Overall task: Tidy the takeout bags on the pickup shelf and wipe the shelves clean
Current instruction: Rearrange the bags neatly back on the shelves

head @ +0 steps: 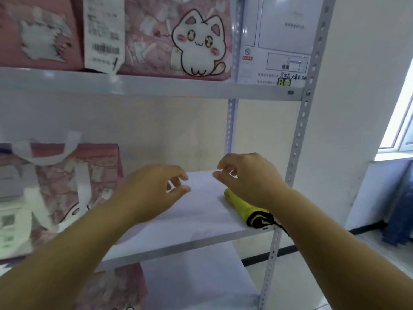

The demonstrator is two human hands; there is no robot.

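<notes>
Progress: we're mid-job, by our reading. Pink cat-print takeout bags stand on the upper shelf [156, 86], one [178, 36] upright with a receipt [104, 32] hanging down its front, and they look orderly enough.
Middle shelf [201, 220]: another pink bag [67, 186] sits at the left end, handles flopped and blurred, so we can't say how squarely it stands. The right half of this shelf is bare white board.
Lower level: a further pink bag [116, 287] peeks out below.
Wiping: no sign it's begun, we'd say. The folded yellow cloth [243, 206] with black trim lies at the right end of the middle shelf, partly under our right wrist.
Left hand [147, 191]: hovering over the bare board, fingers curled, thumb and fingertips loosely apart, nothing in it.
Right hand [248, 177]: up above the cloth's far end, fingers half curled with a small gap at thumb and forefinger, gripping nothing; whether the wrist brushes the cloth we can't tell.
What's left: picking up that cloth, wiping the boards, squaring the bags.
</notes>
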